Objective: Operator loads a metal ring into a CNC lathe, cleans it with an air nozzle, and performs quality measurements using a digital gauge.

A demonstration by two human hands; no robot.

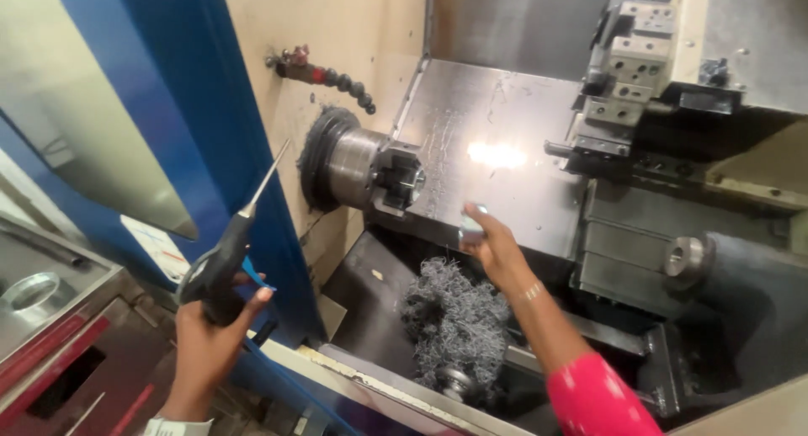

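Observation:
My left hand [204, 339] grips a black air blow gun [220, 263] with a thin metal nozzle pointing up toward the lathe chuck [370, 171]. A blue hose runs from the gun's base. My right hand [492, 247], in a pink sleeve, reaches into the lathe enclosure and holds a small shiny metal part [471, 220] between its fingers, just right of the chuck jaws. The chuck looks empty at its centre.
A heap of grey metal swarf [454, 318] lies below the chuck. The tool turret [623, 74] stands at the upper right, a tailstock [686, 255] at the right. A segmented coolant hose [337, 76] hangs above the chuck. The blue sliding door [194, 91] is at left.

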